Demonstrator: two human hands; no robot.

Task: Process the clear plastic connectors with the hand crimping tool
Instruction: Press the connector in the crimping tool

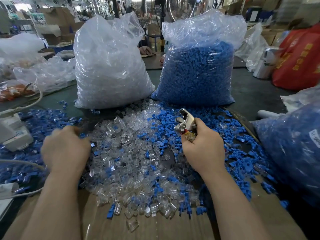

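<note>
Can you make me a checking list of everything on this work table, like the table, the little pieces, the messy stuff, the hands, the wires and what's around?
Surface: dark table, cardboard sheet at the near edge.
Job's things: loose pile of clear connectors; metal crimping tool.
Clutter: blue plastic pieces scattered among the clear ones; bag of clear parts; bag of blue parts.
Hands: right hand grips the tool; left hand blurred, over the pile's left edge, hold unclear.
Cables: grey cable on the left.
Surroundings: red bag, cartons behind.
</note>
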